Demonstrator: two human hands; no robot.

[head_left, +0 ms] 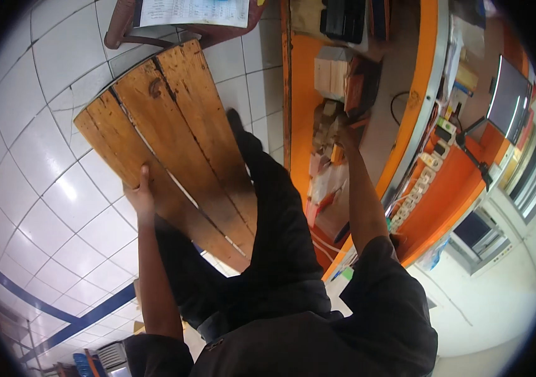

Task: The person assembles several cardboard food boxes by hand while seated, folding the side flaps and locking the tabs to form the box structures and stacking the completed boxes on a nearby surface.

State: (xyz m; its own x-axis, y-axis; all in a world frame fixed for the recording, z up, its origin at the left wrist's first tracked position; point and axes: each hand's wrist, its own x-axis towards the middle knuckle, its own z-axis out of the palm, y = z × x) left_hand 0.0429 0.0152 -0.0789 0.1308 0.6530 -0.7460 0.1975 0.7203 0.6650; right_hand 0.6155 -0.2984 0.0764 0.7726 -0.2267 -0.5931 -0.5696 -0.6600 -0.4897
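A slatted wooden bench top (174, 125), made of worn brown planks, slants across the floor in front of my legs. At its left edge is my left hand (141, 196), thumb lying on top of the wood and the other fingers out of sight under the edge. My right arm stretches into an orange shelf compartment (302, 88). There my right hand (342, 133) is at a small heap of brownish things (326, 122), whose kind is unclear. The fingers of this hand blend into the heap, so what they hold does not show.
White stacked boxes (332, 70) and a black item (342, 20) sit farther along the shelf. A dark red chair (255, 16) bearing a printed sheet (192, 11) stands beyond the bench. To the right are power strips (428, 173) and a monitor (510, 99) on an arm.
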